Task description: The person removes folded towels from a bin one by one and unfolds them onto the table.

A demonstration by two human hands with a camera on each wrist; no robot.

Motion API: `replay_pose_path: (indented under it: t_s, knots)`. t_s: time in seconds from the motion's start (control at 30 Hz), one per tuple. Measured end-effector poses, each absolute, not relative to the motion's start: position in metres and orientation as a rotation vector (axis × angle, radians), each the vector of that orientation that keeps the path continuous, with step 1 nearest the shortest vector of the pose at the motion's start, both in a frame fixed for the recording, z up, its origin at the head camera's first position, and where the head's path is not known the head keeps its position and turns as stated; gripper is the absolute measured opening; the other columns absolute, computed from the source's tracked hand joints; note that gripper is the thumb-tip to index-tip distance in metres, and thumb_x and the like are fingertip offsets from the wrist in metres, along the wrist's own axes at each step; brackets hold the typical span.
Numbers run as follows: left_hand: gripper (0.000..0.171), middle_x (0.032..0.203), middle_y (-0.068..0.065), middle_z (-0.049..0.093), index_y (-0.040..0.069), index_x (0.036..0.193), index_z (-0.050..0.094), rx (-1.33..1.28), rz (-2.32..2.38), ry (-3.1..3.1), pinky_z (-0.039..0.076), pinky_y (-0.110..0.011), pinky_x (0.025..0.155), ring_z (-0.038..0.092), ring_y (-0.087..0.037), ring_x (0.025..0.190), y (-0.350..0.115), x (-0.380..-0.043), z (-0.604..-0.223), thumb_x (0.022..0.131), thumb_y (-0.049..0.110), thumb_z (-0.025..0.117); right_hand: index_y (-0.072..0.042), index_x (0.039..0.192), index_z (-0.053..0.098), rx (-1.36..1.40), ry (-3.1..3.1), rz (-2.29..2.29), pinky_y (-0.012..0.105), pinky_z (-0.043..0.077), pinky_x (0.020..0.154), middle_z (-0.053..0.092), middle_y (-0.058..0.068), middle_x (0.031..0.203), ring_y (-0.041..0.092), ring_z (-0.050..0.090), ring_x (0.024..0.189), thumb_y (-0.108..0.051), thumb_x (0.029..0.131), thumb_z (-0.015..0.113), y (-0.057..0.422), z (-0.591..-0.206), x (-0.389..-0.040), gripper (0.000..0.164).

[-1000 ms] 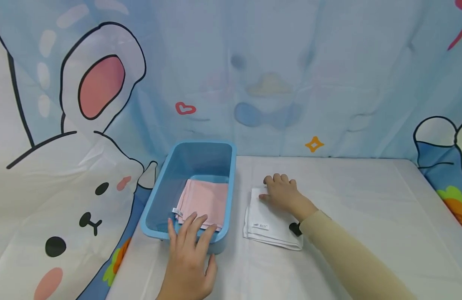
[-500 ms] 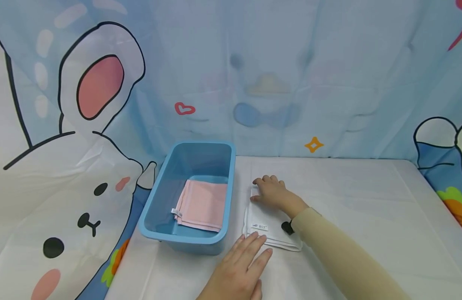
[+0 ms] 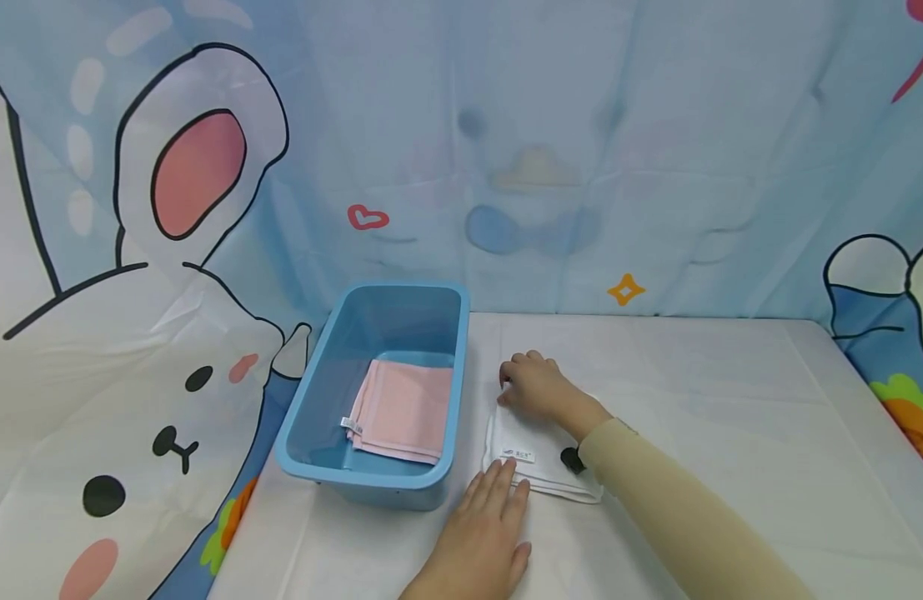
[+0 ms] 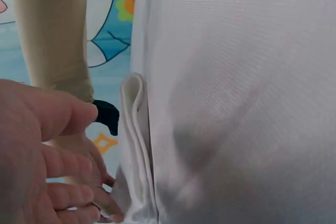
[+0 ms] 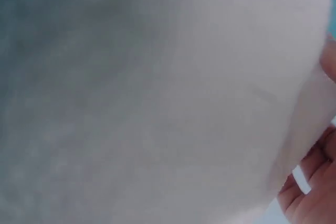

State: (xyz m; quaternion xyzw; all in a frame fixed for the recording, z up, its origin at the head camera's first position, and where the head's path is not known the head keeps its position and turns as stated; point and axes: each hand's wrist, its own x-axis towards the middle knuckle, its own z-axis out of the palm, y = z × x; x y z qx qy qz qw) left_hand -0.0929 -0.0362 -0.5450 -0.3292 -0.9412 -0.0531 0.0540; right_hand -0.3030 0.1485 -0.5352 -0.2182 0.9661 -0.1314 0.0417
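Note:
A folded white towel with a small label lies on the table to the right of the bin. At its far left corner my right hand pinches the edge; in the right wrist view the cloth passes between the thumb and fingers. My left hand is flat with straight fingers, the tips right at the towel's near left corner. Seen from the left wrist, the towel's stacked folds stand just past the left fingers, and the right hand shows behind.
Left of the towel stands a blue plastic bin with a folded pink towel inside. A white cloth covers the table. Behind rises a blue cartoon curtain, a rabbit printed at its left.
My left hand has moved right from the bin's front rim to the white towel's near corner. My right hand has shifted left along the far edge, its fingers curling onto the corner.

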Motion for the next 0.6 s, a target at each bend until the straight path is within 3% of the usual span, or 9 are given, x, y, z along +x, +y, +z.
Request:
replay_pose_path:
  t_s: [0.27, 0.6]
  knots:
    - [0.077, 0.176, -0.022, 0.029, 0.004, 0.163, 0.044, -0.85, -0.212, -3.09, 0.035, -0.051, 0.13, 0.028, -0.037, 0.166, -0.034, -0.098, -0.553, 0.105, 0.052, 0.062, -0.013, 0.095, 0.067, -0.672, 2.829, -0.817, 0.038, 0.05, 0.08, 0.068, 0.001, 0.087, 0.018, 0.058, 0.082, -0.027, 0.097, 0.08, 0.158, -0.53, -0.304, 0.019]
    - [0.081, 0.181, -0.019, 0.017, 0.009, 0.168, 0.037, -0.798, -0.274, -3.211, 0.033, -0.051, 0.131, 0.02, -0.036, 0.168, -0.031, -0.104, -0.565, 0.106, 0.058, 0.058, -0.015, 0.092, 0.066, -0.634, 2.702, -1.122, 0.035, 0.045, 0.075, 0.065, 0.0, 0.086, 0.018, 0.055, 0.079, -0.026, 0.101, 0.076, 0.171, -0.525, -0.304, 0.017]
